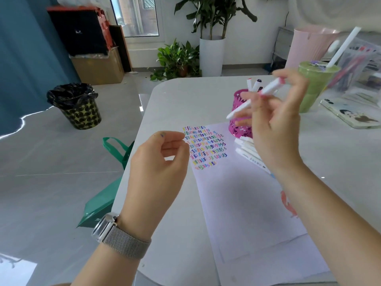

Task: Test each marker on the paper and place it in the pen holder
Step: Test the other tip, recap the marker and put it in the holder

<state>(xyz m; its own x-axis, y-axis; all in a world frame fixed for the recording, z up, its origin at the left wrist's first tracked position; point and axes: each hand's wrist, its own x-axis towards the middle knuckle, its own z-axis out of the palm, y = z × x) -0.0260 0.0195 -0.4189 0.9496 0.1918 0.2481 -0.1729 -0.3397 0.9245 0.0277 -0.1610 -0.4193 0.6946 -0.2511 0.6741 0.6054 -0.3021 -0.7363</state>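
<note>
My right hand (pixel 276 124) holds a white marker (pixel 243 106) with a pink cap, raised in the air in front of the pink pen holder (pixel 237 124). The holder stands on the table with a few markers (pixel 254 84) sticking out of it. A white paper (pixel 243 203) lies on the table, its top covered with rows of small coloured squiggles (pixel 206 147). Several white markers (pixel 247 149) lie stacked at the paper's right edge, below the holder. My left hand (pixel 158 172) hovers over the paper's left edge with loosely curled fingers, holding nothing.
A green drink (pixel 313 85) with a white straw stands right of the holder. A phone (pixel 350 114) and a clear bag of pens (pixel 358 67) lie at the far right. A green bag (pixel 107 195) hangs by the table's left edge; a patterned bin (pixel 78 106) stands on the floor.
</note>
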